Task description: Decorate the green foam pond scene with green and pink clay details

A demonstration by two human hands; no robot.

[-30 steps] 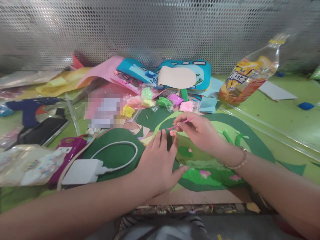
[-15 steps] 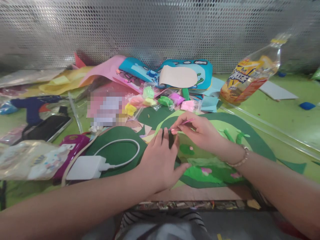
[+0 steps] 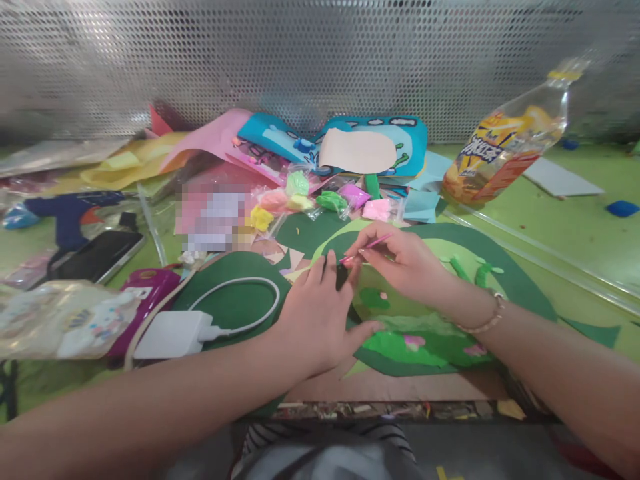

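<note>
My right hand (image 3: 400,263) pinches a thin pink stick (image 3: 377,243), its tip down at a small pink lump of clay (image 3: 349,261) near my left fingertips. Spread flat with fingers apart, my left hand (image 3: 320,313) rests on the left part of a layered green paper craft (image 3: 525,293). On that craft lie bright green clay (image 3: 400,350) with pink bits, a dark green clay patch (image 3: 374,298) and small green stems (image 3: 459,268). My left hand and fingers hide part of the craft's left side.
Small bags of coloured clay (image 3: 330,200) lie behind my hands. A tilted plastic bottle (image 3: 505,150) stands at the right rear. To the left are a white charger (image 3: 173,335), a phone (image 3: 97,257), a glue gun (image 3: 70,213) and a purple device (image 3: 150,293). A perforated metal panel (image 3: 300,60) rises behind.
The pink stick's tip and my right fingers have shifted slightly at the pink lump. My left hand stays nearly in place. The view has moved a little.
</note>
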